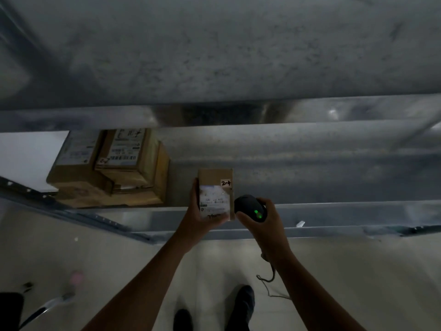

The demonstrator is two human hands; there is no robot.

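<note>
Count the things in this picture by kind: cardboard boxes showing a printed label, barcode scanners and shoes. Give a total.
Labelled cardboard boxes: 3 (held box, left shelf box, right shelf box)
Barcode scanner: 1
Shoes: 2 (left shoe, right shoe)
Total: 6

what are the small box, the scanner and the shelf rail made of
Small box: matte brown cardboard, it seems, with a white paper label that glares. Scanner: likely moulded black plastic, smooth, dull sheen, green lights lit. Shelf rail: probably grey sheet metal, going by its soft reflections and folded edge.
</note>
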